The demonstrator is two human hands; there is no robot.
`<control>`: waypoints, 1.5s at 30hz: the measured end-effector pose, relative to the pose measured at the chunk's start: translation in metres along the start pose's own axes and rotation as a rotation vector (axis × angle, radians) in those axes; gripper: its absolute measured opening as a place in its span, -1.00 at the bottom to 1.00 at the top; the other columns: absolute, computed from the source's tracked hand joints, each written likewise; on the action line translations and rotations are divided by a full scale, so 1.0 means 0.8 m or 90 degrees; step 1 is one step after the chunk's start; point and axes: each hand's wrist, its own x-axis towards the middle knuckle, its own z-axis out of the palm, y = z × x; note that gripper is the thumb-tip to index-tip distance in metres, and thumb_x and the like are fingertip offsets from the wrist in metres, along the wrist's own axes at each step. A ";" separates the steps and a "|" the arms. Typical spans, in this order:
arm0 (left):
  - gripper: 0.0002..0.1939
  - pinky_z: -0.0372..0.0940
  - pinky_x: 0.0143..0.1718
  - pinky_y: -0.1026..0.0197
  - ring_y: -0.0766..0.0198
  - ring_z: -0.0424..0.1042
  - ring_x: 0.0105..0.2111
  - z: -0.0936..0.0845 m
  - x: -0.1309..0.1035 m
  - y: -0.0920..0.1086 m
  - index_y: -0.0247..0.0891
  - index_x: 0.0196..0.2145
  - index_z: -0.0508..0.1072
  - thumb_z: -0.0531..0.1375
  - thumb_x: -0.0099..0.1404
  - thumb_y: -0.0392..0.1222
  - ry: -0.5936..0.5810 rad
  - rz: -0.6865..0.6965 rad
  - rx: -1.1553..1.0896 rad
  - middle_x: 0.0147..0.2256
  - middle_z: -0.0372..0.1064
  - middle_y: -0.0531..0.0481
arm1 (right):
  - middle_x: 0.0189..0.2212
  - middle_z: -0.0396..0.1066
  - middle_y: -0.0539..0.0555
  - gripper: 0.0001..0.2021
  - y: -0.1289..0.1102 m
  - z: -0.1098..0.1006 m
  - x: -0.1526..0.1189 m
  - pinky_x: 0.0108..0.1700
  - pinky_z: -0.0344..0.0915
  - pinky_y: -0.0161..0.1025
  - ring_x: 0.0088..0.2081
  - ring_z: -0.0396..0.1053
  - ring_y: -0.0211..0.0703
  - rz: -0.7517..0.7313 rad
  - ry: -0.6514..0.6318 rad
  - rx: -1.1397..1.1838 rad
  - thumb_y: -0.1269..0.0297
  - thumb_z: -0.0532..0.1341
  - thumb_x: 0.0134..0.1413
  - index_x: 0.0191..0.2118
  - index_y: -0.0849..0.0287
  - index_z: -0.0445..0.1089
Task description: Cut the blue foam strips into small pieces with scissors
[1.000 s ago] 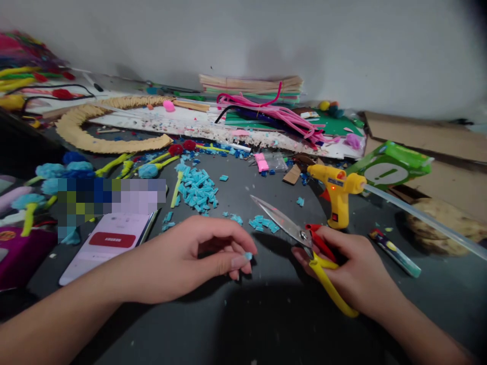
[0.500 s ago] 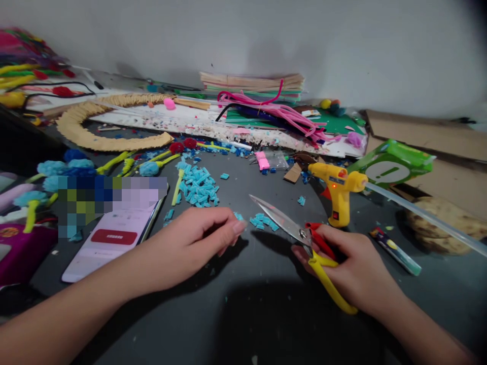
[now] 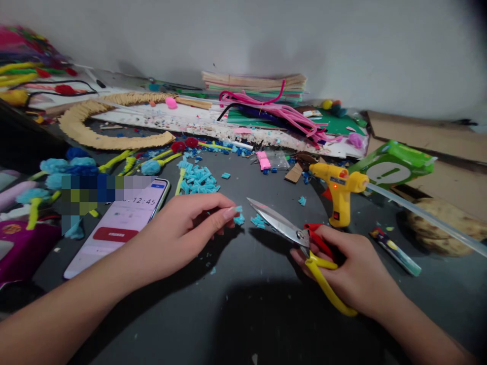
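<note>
At right, one pair of scissors (image 3: 301,236)

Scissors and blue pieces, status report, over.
Right hand gripping scissors. Left hand fingertips at blue pieces, hold uncertain. Yellow glue gun upright just beyond right hand.

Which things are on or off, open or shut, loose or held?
Scissors: held in right hand, blades look nearly shut
Blue piece: pinched by left hand
Blue pile: loose
Phone: screen lit
Glue gun: red light glowing
Green packet: can't tell
</note>
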 end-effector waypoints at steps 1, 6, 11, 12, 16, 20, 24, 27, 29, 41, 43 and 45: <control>-0.76 0.24 -0.50 0.43 0.41 0.37 -0.48 0.000 0.000 0.000 -0.20 -0.28 0.53 0.14 0.36 -0.04 0.009 0.005 0.006 -0.47 0.44 0.10 | -0.63 0.10 -0.14 -0.67 0.000 0.000 -0.001 -0.53 0.07 -0.39 -0.58 0.03 -0.35 0.001 -0.001 -0.006 0.18 0.35 -0.03 -0.51 0.12 0.15; -0.81 0.26 -0.48 0.43 0.41 0.41 -0.48 -0.001 -0.001 0.000 -0.19 -0.31 0.56 0.21 0.30 -0.06 0.071 0.021 0.021 -0.45 0.49 0.11 | -0.64 0.07 -0.14 -0.66 0.001 0.001 -0.002 -0.54 0.05 -0.39 -0.59 0.02 -0.36 -0.024 0.011 -0.030 0.14 0.34 -0.01 -0.52 0.13 0.16; -0.81 0.27 -0.46 0.41 0.39 0.43 -0.46 -0.003 -0.002 0.000 -0.19 -0.31 0.58 0.21 0.30 -0.07 0.073 0.042 0.045 -0.41 0.53 0.09 | -0.64 0.07 -0.14 -0.68 -0.001 -0.001 -0.001 -0.54 0.04 -0.39 -0.59 0.01 -0.37 -0.045 0.011 -0.033 0.17 0.33 -0.01 -0.53 0.14 0.17; -0.80 0.27 -0.45 0.41 0.38 0.44 -0.44 -0.004 -0.001 0.000 -0.19 -0.31 0.58 0.21 0.30 -0.06 0.067 0.048 0.052 -0.39 0.53 0.08 | -0.64 0.06 -0.14 -0.68 -0.001 -0.001 -0.001 -0.55 0.04 -0.39 -0.59 0.00 -0.37 -0.046 0.008 -0.033 0.17 0.33 -0.01 -0.53 0.14 0.17; -0.77 0.29 -0.41 0.38 0.35 0.45 -0.40 -0.004 -0.001 0.000 -0.20 -0.30 0.58 0.18 0.31 -0.05 0.043 0.057 0.066 -0.36 0.53 0.05 | -0.64 0.04 -0.14 -0.68 0.000 -0.001 0.000 -0.53 0.02 -0.37 -0.58 -0.03 -0.35 -0.044 -0.012 -0.035 0.20 0.32 -0.01 -0.53 0.13 0.14; -0.76 0.28 -0.42 0.38 0.34 0.43 -0.41 -0.005 -0.001 0.001 -0.20 -0.29 0.56 0.15 0.33 -0.05 0.023 0.045 0.058 -0.37 0.51 0.04 | -0.63 0.02 -0.13 -0.70 0.004 0.001 -0.001 -0.51 0.00 -0.34 -0.56 -0.05 -0.34 -0.047 -0.028 -0.049 0.22 0.30 0.00 -0.52 0.13 0.14; -0.75 0.27 -0.42 0.37 0.34 0.41 -0.42 -0.007 -0.002 0.003 -0.22 -0.31 0.54 0.14 0.34 -0.03 0.023 0.042 0.068 -0.38 0.50 0.04 | -0.62 0.02 -0.12 -0.72 0.005 0.000 -0.001 -0.51 0.00 -0.35 -0.55 -0.06 -0.33 -0.056 -0.023 -0.060 0.24 0.26 0.02 -0.53 0.13 0.13; -0.74 0.25 -0.44 0.38 0.35 0.39 -0.44 -0.007 -0.002 0.004 -0.22 -0.32 0.53 0.13 0.34 -0.03 0.028 0.029 0.078 -0.40 0.49 0.05 | -0.62 0.03 -0.12 -0.75 0.005 0.000 -0.001 -0.51 0.00 -0.35 -0.55 -0.07 -0.34 -0.064 -0.021 -0.072 0.30 0.26 -0.02 -0.53 0.14 0.14; -0.74 0.24 -0.45 0.38 0.35 0.38 -0.45 -0.007 -0.003 0.005 -0.22 -0.32 0.52 0.13 0.34 -0.03 0.031 0.025 0.081 -0.41 0.48 0.06 | -0.62 0.04 -0.12 -0.76 0.003 -0.001 -0.001 -0.51 0.00 -0.35 -0.55 -0.06 -0.34 -0.057 -0.019 -0.073 0.32 0.27 -0.04 -0.53 0.14 0.15; -0.75 0.30 -0.38 0.36 0.34 0.40 -0.43 -0.005 -0.003 0.005 -0.21 -0.29 0.55 0.15 0.33 -0.03 0.070 0.021 0.074 -0.38 0.51 0.04 | -0.64 0.07 -0.11 -0.69 -0.002 -0.002 0.000 -0.53 0.04 -0.36 -0.57 -0.01 -0.34 -0.024 -0.024 -0.043 0.14 0.29 0.01 -0.53 0.13 0.18; -0.76 0.30 -0.37 0.36 0.34 0.40 -0.43 -0.005 -0.003 0.005 -0.20 -0.29 0.55 0.15 0.33 -0.03 0.069 0.022 0.077 -0.37 0.51 0.04 | -0.64 0.04 -0.12 -0.68 -0.002 -0.002 0.000 -0.53 0.03 -0.36 -0.57 -0.03 -0.34 -0.024 -0.024 -0.043 0.16 0.29 0.01 -0.54 0.13 0.15; -0.76 0.30 -0.37 0.37 0.35 0.40 -0.43 -0.004 -0.004 0.005 -0.20 -0.29 0.55 0.15 0.33 -0.03 0.068 0.025 0.082 -0.37 0.51 0.04 | -0.64 0.03 -0.12 -0.67 -0.002 -0.002 0.000 -0.54 0.02 -0.36 -0.57 -0.04 -0.34 -0.025 -0.024 -0.040 0.18 0.28 0.01 -0.55 0.13 0.12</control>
